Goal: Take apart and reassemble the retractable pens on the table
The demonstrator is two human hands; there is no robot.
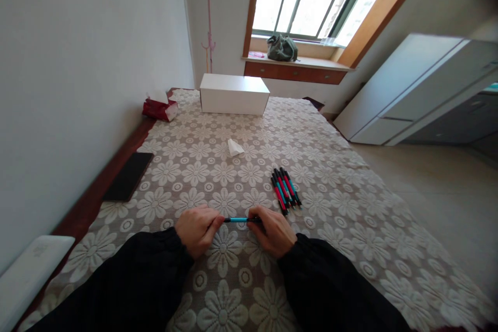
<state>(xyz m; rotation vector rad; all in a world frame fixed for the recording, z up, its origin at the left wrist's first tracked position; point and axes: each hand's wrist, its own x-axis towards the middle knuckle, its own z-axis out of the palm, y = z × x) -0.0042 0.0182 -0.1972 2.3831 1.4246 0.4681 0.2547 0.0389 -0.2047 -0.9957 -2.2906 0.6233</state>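
A blue and black pen (236,220) lies level between my two hands, just above the flowered tablecloth. My left hand (198,229) is closed on its left end, thumb and fingers pinching it. On the other end, my right hand (271,229) grips the black part, and its fingers hide the tip. Only the blue middle and a little black show between the hands. To the right, beyond my right hand, several pens (286,190) in red, blue and black lie side by side in a group.
A crumpled white tissue (235,148) lies mid-table, and a long white box (234,94) stands at the far end. Along the left edge are a red tissue pack (160,109), a dark flat rectangular object (129,177) and a white slab-like object (37,272).
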